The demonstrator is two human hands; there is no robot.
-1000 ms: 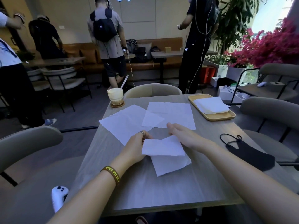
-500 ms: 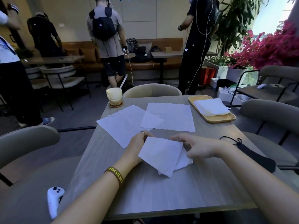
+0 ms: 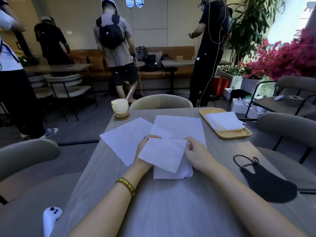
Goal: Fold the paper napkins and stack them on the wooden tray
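The left hand (image 3: 143, 144) and right hand (image 3: 195, 153) each pinch the napkin (image 3: 164, 155) by opposite edges, likely squaring its fold.

A tan bench (image 3: 171, 51) lines the pale wall (image 3: 150, 17), pink flowers (image 3: 287, 59) right.

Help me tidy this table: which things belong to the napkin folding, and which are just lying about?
Job: half-folded napkin in left hand and right hand; left flat napkin; far flat napkin; folded stack; wooden tray.
Lying about: drink; coaster; black mask; white controller.
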